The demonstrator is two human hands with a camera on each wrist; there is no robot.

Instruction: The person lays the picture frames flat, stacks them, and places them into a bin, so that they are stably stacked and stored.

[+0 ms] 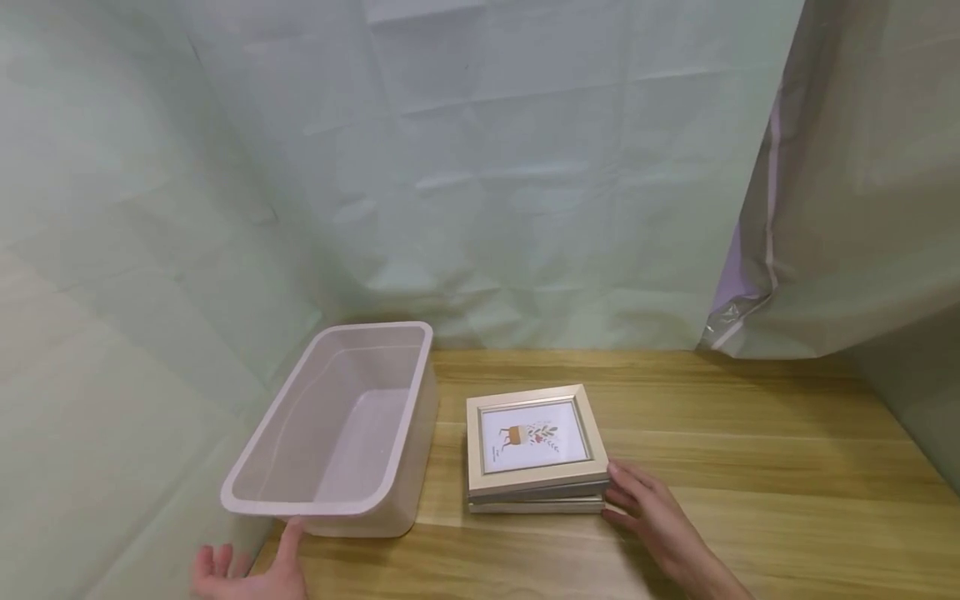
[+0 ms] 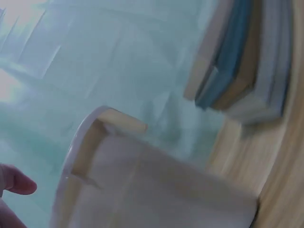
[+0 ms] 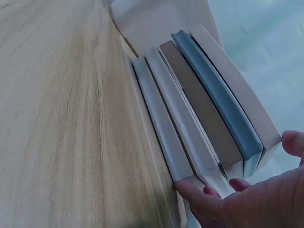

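Note:
A stack of several picture frames lies on the wooden table; the top one has a pale gold border and a deer print. My right hand touches the stack's near right corner, thumb at the top frame and fingers spread down the side. In the right wrist view, the stack's edges show a blue frame just under the top one. At the front rim of a white plastic bin is my left hand, thumb up by the rim and the other fingers loosely bent, holding nothing; whether the thumb touches is unclear.
The bin stands left of the stack, close to the sheet-covered left wall. Pale sheeting covers the back wall, and a grey-brown sheet hangs at the right above the wooden table.

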